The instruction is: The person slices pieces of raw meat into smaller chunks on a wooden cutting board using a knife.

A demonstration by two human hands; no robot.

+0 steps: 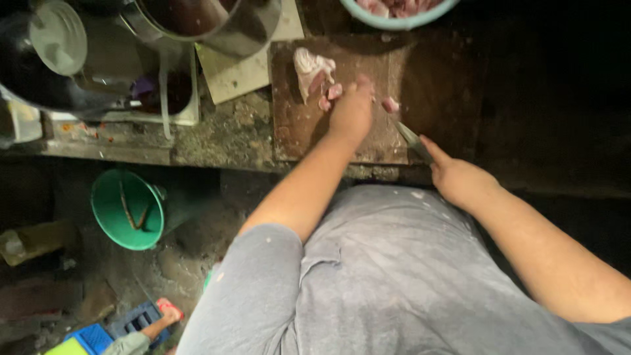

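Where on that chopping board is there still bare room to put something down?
The board's near-left part, between the left hand and its left edge, is bare. So is the near-right corner, by the knife in the right hand. The far side is crowded with meat and cut pieces.

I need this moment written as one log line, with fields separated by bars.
left hand: pressing meat pieces on cutting board | right hand: gripping knife, blade on board | bowl of meat: behind board
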